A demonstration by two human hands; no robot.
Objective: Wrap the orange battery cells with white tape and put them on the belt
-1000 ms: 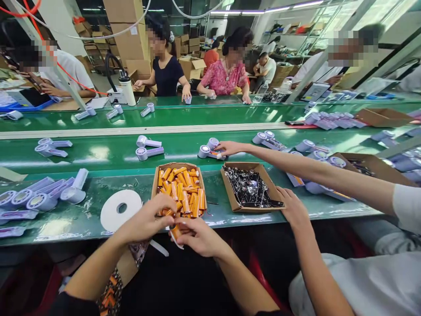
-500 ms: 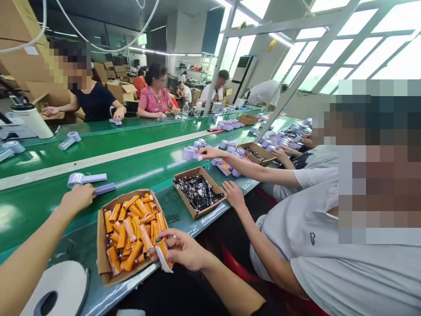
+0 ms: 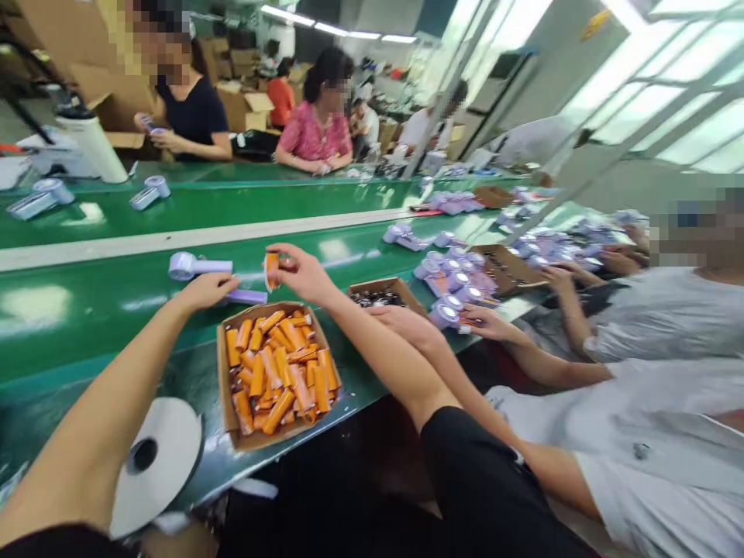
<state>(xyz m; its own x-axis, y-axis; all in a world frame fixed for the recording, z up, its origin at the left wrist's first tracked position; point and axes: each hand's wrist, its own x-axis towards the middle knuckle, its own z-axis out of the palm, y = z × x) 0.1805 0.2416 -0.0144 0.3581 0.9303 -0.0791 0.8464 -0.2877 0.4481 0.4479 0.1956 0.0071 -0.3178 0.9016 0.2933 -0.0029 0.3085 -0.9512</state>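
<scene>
My right hand is closed in a pinch on an orange-wrapped cylindrical battery, held above the green belt. My left hand reaches over the belt, its fingers closed on a light purple handle piece; the palm hides part of it. Just beyond those fingers lies a light purple handheld fan body with its round head to the left. Below both hands stands an open cardboard box filled with many orange batteries.
A white tape roll lies at the bench's near left. Right of the battery box is a box of small dark parts, with a co-worker's hand by it. More purple fan parts pile up further right. Co-workers sit across the belt.
My right hand has moved from the box's near edge up and over to the belt, carrying the battery. The left hand stays at the purple pieces. The view has shifted.
</scene>
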